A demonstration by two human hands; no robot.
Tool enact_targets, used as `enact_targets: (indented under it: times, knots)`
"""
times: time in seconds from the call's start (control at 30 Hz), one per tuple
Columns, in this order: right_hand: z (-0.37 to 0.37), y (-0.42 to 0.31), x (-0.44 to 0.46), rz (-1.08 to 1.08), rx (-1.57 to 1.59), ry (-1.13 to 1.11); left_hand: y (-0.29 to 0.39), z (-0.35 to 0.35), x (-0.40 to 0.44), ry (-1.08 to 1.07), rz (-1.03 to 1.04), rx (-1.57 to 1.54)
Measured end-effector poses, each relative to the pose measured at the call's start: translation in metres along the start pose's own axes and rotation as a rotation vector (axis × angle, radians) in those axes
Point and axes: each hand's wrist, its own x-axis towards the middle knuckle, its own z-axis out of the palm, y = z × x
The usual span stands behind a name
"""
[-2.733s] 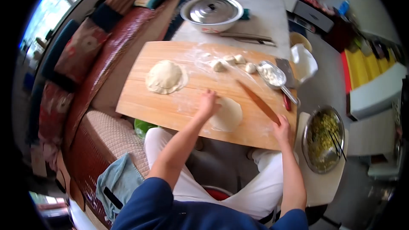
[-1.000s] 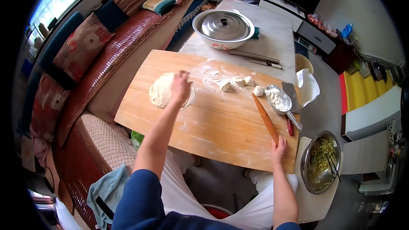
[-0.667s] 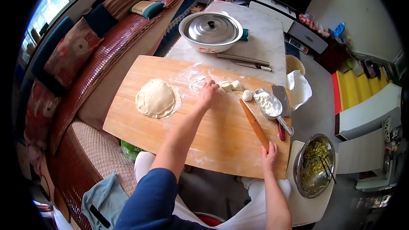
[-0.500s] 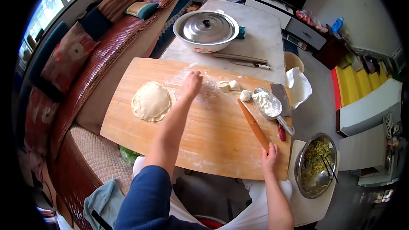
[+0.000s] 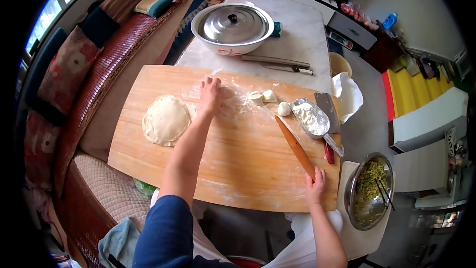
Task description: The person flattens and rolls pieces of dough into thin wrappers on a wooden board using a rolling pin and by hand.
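Observation:
My left hand (image 5: 211, 93) is low over a floury patch (image 5: 230, 100) toward the far side of a wooden board (image 5: 238, 168); its fingers are slightly apart, tips pointing down, and I see nothing held in them. Left of it lies a stack of flat, round dough sheets (image 5: 166, 120). My right hand (image 5: 316, 186) is closed round the near end of a tapered wooden rolling pin (image 5: 294, 148), which rests on the board. Beyond the pin's far tip sit small dough pieces (image 5: 269, 96) and a dough ball (image 5: 283, 108). A metal scoop of flour (image 5: 311, 119) lies beside them.
A cleaver (image 5: 326, 111) with a red handle lies at the board's right edge. Farther back stand a lidded white basin (image 5: 232, 48), a metal rod (image 5: 277, 61) and a knife (image 5: 292, 69). At right is a steel bowl of chopped filling (image 5: 372, 188) with chopsticks.
My left hand has moved left across the floured patch, its fingers now less curled. Flour is spread more widely there. My right hand keeps its hold on the rolling pin. The view has shifted slightly.

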Motion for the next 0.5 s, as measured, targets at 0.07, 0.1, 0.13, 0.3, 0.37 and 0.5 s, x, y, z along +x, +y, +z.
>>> enact_targets:
  times: [0.07, 0.1, 0.13, 0.3, 0.37, 0.5]
  knots:
    - [-0.004, -0.001, 0.001, 0.012, -0.016, -0.024, -0.006, 0.009, 0.012, 0.085, -0.015, -0.091]
    - [-0.003, -0.001, 0.002, 0.016, -0.012, -0.026, -0.010, 0.014, 0.018, 0.110, 0.006, -0.134]
    - [-0.003, -0.001, 0.001, 0.022, -0.004, -0.031, -0.014, 0.019, 0.022, 0.132, 0.028, -0.172]
    - [0.001, -0.002, 0.000, 0.003, 0.007, 0.018, 0.021, 0.022, -0.003, -0.145, 0.187, -0.375]
    - [0.002, 0.000, -0.001, -0.003, 0.015, 0.032, 0.044, 0.007, -0.035, -0.154, 0.216, -0.418]
    - [0.000, -0.003, 0.001, -0.009, -0.009, 0.026, 0.075, -0.023, -0.116, -0.318, 0.356, -0.616]
